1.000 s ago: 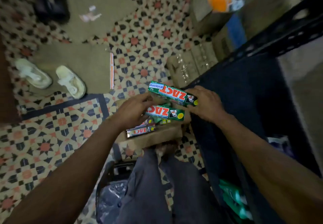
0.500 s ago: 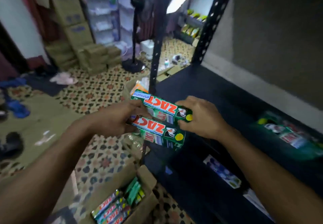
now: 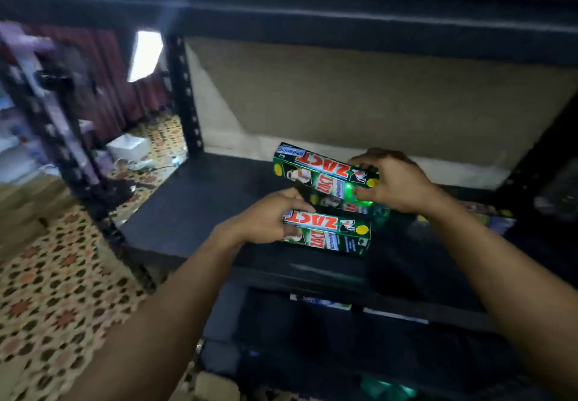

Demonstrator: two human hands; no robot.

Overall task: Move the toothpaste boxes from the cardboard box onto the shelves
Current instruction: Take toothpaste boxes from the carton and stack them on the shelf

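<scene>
Green card toothpaste boxes, red ZACT lettering on a white band, yellow dot at one end. Upper box (image 3: 322, 167) in right hand (image 3: 395, 183), fingers curled round its right end; tilted, above dark shelf board (image 3: 194, 212) nr back wall (image 3: 375, 94). Lower box (image 3: 328, 234) in left hand (image 3: 266, 222), pinched at left end, approx level, over shelf front. Vs 0.5 s ago: boxes were stacked together off shelf's front corner; now apart, both over the board.

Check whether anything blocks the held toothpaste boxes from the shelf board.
Nothing visible does: the left hand and right hand hold the toothpaste boxes over a bare stretch of the shelf board.
</scene>
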